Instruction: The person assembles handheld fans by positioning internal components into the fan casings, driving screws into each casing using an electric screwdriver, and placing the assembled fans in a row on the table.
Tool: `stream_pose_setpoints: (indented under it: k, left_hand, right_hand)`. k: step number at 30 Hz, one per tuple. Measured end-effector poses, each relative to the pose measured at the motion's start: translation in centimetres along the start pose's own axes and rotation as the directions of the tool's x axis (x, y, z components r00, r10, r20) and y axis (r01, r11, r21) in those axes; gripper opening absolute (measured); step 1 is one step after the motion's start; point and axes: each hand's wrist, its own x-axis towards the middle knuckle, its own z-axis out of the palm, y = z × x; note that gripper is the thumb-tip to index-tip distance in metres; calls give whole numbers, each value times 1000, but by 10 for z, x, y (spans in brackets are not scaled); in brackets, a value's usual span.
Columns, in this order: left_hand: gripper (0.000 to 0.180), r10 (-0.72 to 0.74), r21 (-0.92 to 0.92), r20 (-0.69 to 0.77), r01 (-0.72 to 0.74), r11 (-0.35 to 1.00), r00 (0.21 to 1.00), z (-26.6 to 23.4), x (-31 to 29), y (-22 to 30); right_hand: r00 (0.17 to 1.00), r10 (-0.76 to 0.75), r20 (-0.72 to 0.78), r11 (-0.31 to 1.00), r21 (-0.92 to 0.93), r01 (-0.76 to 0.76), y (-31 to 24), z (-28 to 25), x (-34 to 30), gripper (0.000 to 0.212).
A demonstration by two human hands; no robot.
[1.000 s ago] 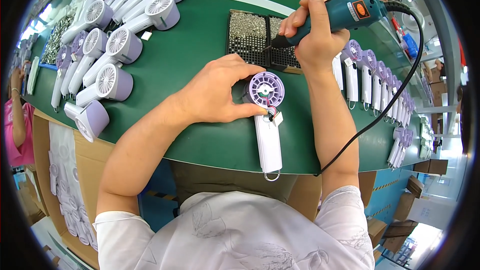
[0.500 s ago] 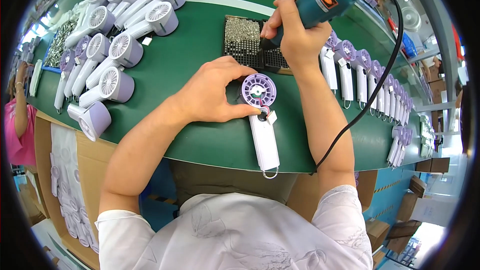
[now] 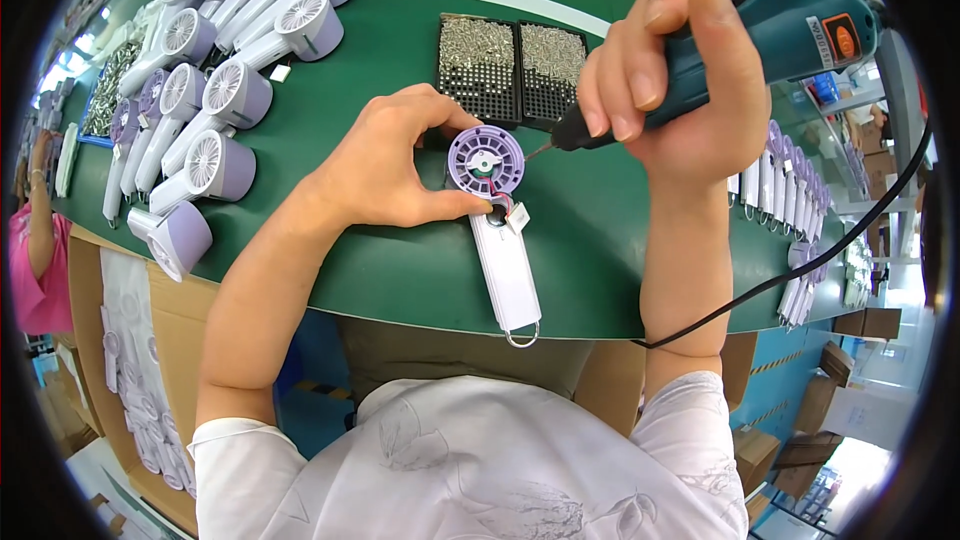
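Observation:
My left hand (image 3: pixel 395 160) grips a handheld fan (image 3: pixel 487 162) by its round purple head, thumb and fingers curved around its left side. Its white handle (image 3: pixel 506 275) points toward me on the green bench, with a wire loop at the end. The motor and red wires show in the open head, and a small white square piece (image 3: pixel 517 218) hangs by the neck. In my right hand (image 3: pixel 690 80) is a teal electric screwdriver (image 3: pixel 790 28), held nearly level. Its thin bit ends close to the right rim of the fan head; contact I cannot tell.
Two black trays of small screws (image 3: pixel 552 65) lie beyond the fan. Assembled fans (image 3: pixel 235 95) crowd the bench at left; a row of fan bodies (image 3: pixel 790 185) lines the right. A black cord (image 3: pixel 800 275) loops past my right forearm. A cardboard box (image 3: pixel 180 340) stands at lower left.
My right hand has swung the screwdriver away from the screw trays, rightward and nearer, tilting it toward level with its bit at the fan head. My left hand and the fan have shifted slightly left.

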Motion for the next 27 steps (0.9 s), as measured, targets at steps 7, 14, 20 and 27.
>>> stream_pose_setpoints:
  k: [7,14,20,27]
  left_hand:
    - [52,9,0,-12,-9,1000,1000,-1,-2,0]
    - [54,0,10,0,0,1000,1000,0,-3,1]
    - [50,16,63,-6,-16,998,1000,3,-1,5]
    - [62,-54,-13,30,54,998,998,7,-9,-8]
  right_hand:
    - [998,14,-54,997,-69,-18,6,14,-1,30]
    - [988,69,-140,995,-61,-78,11,23,-5,23]
    - [960,150,-237,945,-251,-210,15,37,-7,17]
    - [984,123,-127,923,-349,-161,25,28,-12,33]
